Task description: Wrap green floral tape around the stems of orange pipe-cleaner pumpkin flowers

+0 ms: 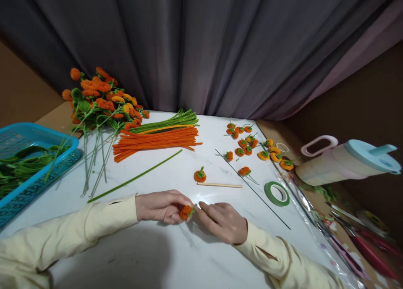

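Note:
Between the fingers of my left hand (165, 206) is a small orange pipe-cleaner flower (186, 213) with a bit of green at its right side. My right hand (222, 221) has its fingertips at that green part, thumb and forefinger close together; whether they pinch it is hard to make out. Just beyond my hands lie another orange flower (200, 175) with a green stub pointing up and a thin wooden stick (219, 185). A single green pipe cleaner (135, 175) stretches across the white table beyond my left forearm.
Bundles of orange (157, 141) and green pipe cleaners (170, 120) lie at the back, beside a heap of finished flowers (100, 95). A blue basket (71, 154) holds green leaves. Rightward are small flower heads (247, 146), green tape (277, 193), a tumbler (343, 158) and pliers (371, 251).

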A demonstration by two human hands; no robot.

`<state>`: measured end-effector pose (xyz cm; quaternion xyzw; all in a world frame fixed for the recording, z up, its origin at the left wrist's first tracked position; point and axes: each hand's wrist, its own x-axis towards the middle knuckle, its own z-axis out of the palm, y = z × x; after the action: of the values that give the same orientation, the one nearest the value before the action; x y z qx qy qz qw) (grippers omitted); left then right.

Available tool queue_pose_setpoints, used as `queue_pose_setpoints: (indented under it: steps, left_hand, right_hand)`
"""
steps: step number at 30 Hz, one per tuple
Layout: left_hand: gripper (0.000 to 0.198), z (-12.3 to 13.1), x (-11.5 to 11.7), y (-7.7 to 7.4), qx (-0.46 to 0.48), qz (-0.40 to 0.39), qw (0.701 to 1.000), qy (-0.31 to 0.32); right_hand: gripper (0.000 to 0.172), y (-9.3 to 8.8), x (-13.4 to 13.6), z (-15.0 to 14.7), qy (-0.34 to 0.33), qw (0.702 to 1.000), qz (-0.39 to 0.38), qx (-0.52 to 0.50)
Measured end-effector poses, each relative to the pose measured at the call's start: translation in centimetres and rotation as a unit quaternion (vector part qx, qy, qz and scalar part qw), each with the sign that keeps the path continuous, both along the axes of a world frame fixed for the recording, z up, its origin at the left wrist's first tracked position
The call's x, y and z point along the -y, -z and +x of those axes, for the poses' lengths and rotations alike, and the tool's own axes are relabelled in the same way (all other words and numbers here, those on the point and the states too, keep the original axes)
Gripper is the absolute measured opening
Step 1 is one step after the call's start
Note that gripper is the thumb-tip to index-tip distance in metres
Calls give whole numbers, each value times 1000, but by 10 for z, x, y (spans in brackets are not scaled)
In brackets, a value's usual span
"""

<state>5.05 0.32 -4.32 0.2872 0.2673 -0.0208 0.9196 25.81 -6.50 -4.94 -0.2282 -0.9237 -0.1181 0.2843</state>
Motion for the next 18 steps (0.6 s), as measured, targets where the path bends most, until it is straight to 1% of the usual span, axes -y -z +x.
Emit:
queue_pose_setpoints:
  steps: [2, 4, 6, 7, 8, 9, 10, 11, 12, 13, 14, 15, 16, 17, 18]
  left_hand:
    - [29, 1, 0, -2, -4, -8, 1000, -3]
    - [29, 1, -1, -3, -8, -13, 1000, -9]
    - [29, 1, -2, -4, -11, -9, 1000, -16]
    - [29, 1, -2, -4, -9, 1, 1000, -19]
    - [29, 0, -2, -4, -4, 13, 1000, -24]
    - [29, 0, -2, -4, 1, 30, 999, -29]
    - [28, -1, -2, -4, 6, 58, 998, -36]
    - [28, -2, -2, -4, 9, 91, 995, -44]
    - [27, -2, -1, -5, 11, 120, 991, -52]
    - [27, -3, -1, -5, 11, 153, 986, -59]
    - [27, -4, 1, -6, 11, 195, 979, -66]
    - [27, -5, 2, -6, 10, 240, 968, -73]
    - [26, -5, 4, -6, 8, 284, 956, -77]
    - [24, -6, 6, -7, 3, 333, 939, -80]
    - [22, -7, 7, -7, -2, 394, 915, -83]
  right_hand:
    - [29, 1, 0, 1, -7, 1000, -18, -8]
    - [32, 3, 1, -1, -6, 997, -62, -39]
    - [34, 4, 3, -3, 7, 987, -131, -89]
    - [32, 3, 5, -5, 17, 977, -180, -116]
    - [28, 2, 6, -7, 30, 958, -245, -145]
    - [22, 0, 7, -10, 45, 928, -325, -178]
    - [16, -2, 7, -12, 58, 882, -417, -213]
    - [12, -4, 7, -14, 64, 823, -507, -249]
    - [13, -6, 6, -16, 64, 757, -585, -283]
    - [18, -7, 5, -17, 58, 693, -645, -316]
    - [23, -8, 4, -18, 46, 641, -684, -345]
    - [28, -9, 3, -19, 32, 603, -707, -369]
    - [31, -9, 2, -19, 18, 577, -719, -387]
    - [34, -9, 1, -19, 8, 561, -723, -402]
    - [35, -9, 1, -20, 2, 553, -723, -414]
